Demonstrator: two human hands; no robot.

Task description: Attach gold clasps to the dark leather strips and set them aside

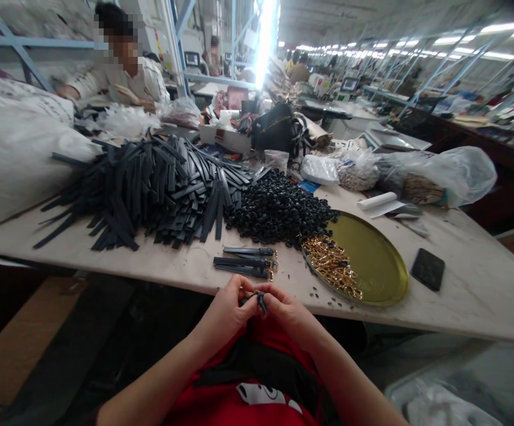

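At the table's front edge, close to my body, my left hand (232, 305) and my right hand (288, 309) meet with fingertips pinched together. Between them is a small dark strap piece (261, 302), mostly hidden by the fingers. Just beyond my hands lie several dark straps with gold buckles (244, 264), side by side. Behind these is a large heap of loose dark straps (150, 189). To its right sits a pile of small black loops (278, 208). Gold buckles (331, 263) fill the left side of a round golden tray (378, 260).
A black phone (427, 269) rests right of the tray. Plastic bags (456, 171) and a black bag (274, 130) stand along the far side. A big white sack (12, 160) occupies the left end. Across the table, another person (123, 77) sits with hands over the work surface.
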